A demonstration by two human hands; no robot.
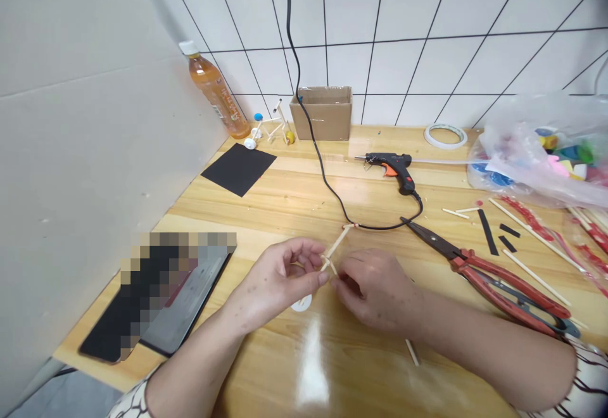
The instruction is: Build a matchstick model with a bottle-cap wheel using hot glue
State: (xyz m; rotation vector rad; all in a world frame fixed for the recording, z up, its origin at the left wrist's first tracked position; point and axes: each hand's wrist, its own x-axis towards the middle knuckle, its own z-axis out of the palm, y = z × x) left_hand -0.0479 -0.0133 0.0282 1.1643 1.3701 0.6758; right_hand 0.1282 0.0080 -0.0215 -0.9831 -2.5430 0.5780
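Between my hands is a small frame of joined wooden sticks [339, 240], a longer stick rising from a forked lower end to a short crosspiece. My left hand [280, 278] is closed, with thumb and fingers pinching the frame near its joint. My right hand [380, 285] is closed too, its fingertips at the fork's right stick; part of that grip is hidden. A white disc [302, 303] lies on the table beneath my left hand. Beside my right wrist lies a loose stick [413, 353].
Beyond my hands lies a black glue gun [396, 166] with its cord; red-handled pliers [494, 278] are at right. A small stick bicycle [270, 128], a cardboard box [323, 117] and a bottle [216, 92] stand at the back. A tablet [190, 304], tape roll [445, 144] and plastic bag [536, 152] flank them.
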